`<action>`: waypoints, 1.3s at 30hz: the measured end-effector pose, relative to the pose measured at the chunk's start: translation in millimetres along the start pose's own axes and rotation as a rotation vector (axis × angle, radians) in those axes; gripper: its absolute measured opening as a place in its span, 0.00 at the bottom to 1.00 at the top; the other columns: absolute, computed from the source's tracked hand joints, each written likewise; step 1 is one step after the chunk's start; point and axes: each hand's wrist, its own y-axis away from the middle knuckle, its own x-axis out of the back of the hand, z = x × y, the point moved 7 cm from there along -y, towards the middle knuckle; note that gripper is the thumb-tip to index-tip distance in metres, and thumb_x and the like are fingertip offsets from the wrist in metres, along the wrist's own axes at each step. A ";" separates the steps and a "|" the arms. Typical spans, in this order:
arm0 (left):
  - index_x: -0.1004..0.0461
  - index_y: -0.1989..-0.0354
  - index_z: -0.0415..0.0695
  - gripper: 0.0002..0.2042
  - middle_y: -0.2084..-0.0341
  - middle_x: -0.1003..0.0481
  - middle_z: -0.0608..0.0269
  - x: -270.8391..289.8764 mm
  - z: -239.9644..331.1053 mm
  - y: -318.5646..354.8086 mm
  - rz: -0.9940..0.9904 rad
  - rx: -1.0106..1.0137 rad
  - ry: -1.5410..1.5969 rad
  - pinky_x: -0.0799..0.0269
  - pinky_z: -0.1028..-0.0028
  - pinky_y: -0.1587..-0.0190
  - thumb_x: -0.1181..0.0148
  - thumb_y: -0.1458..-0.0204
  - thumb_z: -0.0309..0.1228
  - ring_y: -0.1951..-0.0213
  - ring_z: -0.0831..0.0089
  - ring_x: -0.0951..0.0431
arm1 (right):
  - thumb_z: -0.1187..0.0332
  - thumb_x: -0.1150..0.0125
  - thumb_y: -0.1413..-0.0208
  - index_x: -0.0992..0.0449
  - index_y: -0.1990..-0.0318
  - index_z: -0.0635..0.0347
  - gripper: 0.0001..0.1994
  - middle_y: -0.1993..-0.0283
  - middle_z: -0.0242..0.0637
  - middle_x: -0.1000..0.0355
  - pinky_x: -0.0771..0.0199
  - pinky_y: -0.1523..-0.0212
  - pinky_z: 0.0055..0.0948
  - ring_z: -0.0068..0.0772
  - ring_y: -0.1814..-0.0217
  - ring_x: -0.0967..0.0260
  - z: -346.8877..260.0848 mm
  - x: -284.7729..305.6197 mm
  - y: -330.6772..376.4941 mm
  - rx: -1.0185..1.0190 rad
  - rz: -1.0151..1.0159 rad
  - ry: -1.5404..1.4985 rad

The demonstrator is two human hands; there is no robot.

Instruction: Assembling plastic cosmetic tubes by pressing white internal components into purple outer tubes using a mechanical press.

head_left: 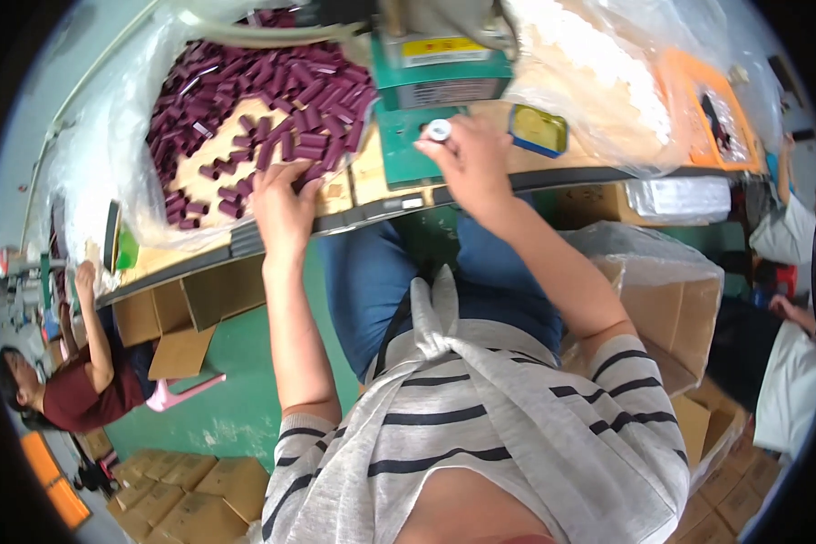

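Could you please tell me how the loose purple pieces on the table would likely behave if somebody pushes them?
The purple pieces would probably roll, since they look cylindrical and many lie on their sides. They may be slippery, as some show shiny highlights. Each is likely light, being small beside the left hand.

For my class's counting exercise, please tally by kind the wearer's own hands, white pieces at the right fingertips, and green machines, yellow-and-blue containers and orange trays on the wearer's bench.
Left hand and right hand: 2
White piece: 1
Green machine: 1
Yellow-and-blue container: 1
Orange tray: 1
Total: 6
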 end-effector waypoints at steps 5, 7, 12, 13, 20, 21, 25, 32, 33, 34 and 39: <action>0.16 0.55 0.43 0.15 0.58 0.19 0.58 -6.7 -7.5 2.1 0.010 0.015 0.035 0.29 0.60 0.46 0.27 0.53 0.28 0.52 0.54 0.23 | 0.53 0.34 0.42 0.22 0.65 0.56 0.15 0.61 0.36 0.26 0.46 0.49 0.50 0.43 0.50 0.33 -3.4 1.9 2.2 0.174 0.009 0.046; 0.16 0.56 0.43 0.14 0.58 0.19 0.58 -8.0 -12.9 3.9 0.021 0.021 0.031 0.28 0.60 0.46 0.27 0.53 0.29 0.53 0.54 0.22 | 0.54 0.33 0.42 0.22 0.65 0.56 0.14 0.61 0.36 0.26 0.45 0.49 0.49 0.43 0.50 0.33 -0.2 -2.8 1.7 0.095 0.009 -0.018; 0.15 0.57 0.46 0.14 0.61 0.19 0.64 -9.7 -6.7 5.5 0.042 0.048 -0.017 0.30 0.60 0.49 0.26 0.52 0.33 0.55 0.59 0.23 | 0.57 0.31 0.44 0.23 0.65 0.53 0.11 0.63 0.32 0.27 0.48 0.50 0.44 0.39 0.53 0.33 3.4 2.6 5.9 0.046 0.105 -0.038; 0.15 0.57 0.47 0.13 0.61 0.19 0.66 -10.2 -7.0 5.5 0.040 0.047 -0.031 0.31 0.60 0.49 0.26 0.52 0.34 0.55 0.59 0.23 | 0.57 0.31 0.43 0.23 0.65 0.54 0.11 0.63 0.32 0.27 0.48 0.50 0.44 0.39 0.53 0.34 1.5 5.4 5.9 0.108 0.115 -0.027; 0.15 0.57 0.49 0.13 0.61 0.20 0.66 -14.1 -10.2 6.1 0.044 0.057 -0.036 0.32 0.59 0.48 0.26 0.51 0.36 0.53 0.60 0.23 | 0.59 0.31 0.43 0.23 0.65 0.54 0.10 0.65 0.31 0.29 0.47 0.52 0.41 0.39 0.55 0.35 7.2 -0.5 8.2 -0.034 0.115 -0.157; 0.15 0.57 0.49 0.13 0.61 0.20 0.66 -16.7 -10.5 6.2 0.042 0.054 -0.033 0.32 0.59 0.48 0.26 0.51 0.36 0.53 0.60 0.23 | 0.59 0.31 0.43 0.23 0.65 0.54 0.10 0.65 0.31 0.29 0.47 0.52 0.41 0.39 0.55 0.35 8.8 1.4 8.9 -0.037 0.117 -0.154; 0.15 0.58 0.49 0.13 0.61 0.20 0.66 -10.2 -13.5 8.0 0.050 0.060 -0.048 0.32 0.59 0.48 0.26 0.51 0.37 0.53 0.59 0.23 | 0.61 0.29 0.44 0.23 0.65 0.53 0.10 0.67 0.31 0.30 0.46 0.52 0.40 0.37 0.57 0.35 -1.7 4.7 10.6 0.068 0.168 -0.119; 0.15 0.57 0.47 0.13 0.61 0.19 0.64 -12.4 -7.2 5.5 0.054 0.046 -0.053 0.31 0.59 0.49 0.27 0.50 0.37 0.53 0.59 0.23 | 0.63 0.28 0.46 0.19 0.65 0.52 0.07 0.71 0.27 0.30 0.44 0.53 0.37 0.33 0.60 0.34 7.0 16.0 1.4 -0.082 0.159 -0.360; 0.15 0.57 0.46 0.13 0.61 0.19 0.64 -12.2 -7.9 6.0 0.051 0.029 -0.035 0.31 0.58 0.49 0.27 0.50 0.36 0.53 0.58 0.23 | 0.61 0.28 0.45 0.21 0.66 0.52 0.09 0.69 0.29 0.28 0.45 0.52 0.39 0.36 0.58 0.33 1.8 26.1 0.6 -0.039 0.181 -0.310; 0.15 0.57 0.46 0.13 0.61 0.19 0.64 -11.8 -6.1 5.8 0.049 0.027 -0.032 0.31 0.58 0.49 0.27 0.50 0.36 0.53 0.58 0.23 | 0.59 0.29 0.45 0.22 0.67 0.52 0.10 0.67 0.31 0.26 0.45 0.51 0.42 0.39 0.55 0.32 -6.5 40.8 -1.2 0.007 0.202 -0.259; 0.16 0.56 0.41 0.14 0.61 0.18 0.57 -9.9 -3.2 6.3 0.055 0.037 -0.023 0.29 0.61 0.46 0.27 0.48 0.35 0.54 0.56 0.21 | 0.62 0.33 0.39 0.20 0.64 0.57 0.09 0.68 0.37 0.23 0.28 0.61 0.35 0.35 0.66 0.26 72.6 87.9 51.2 -0.335 0.337 -0.527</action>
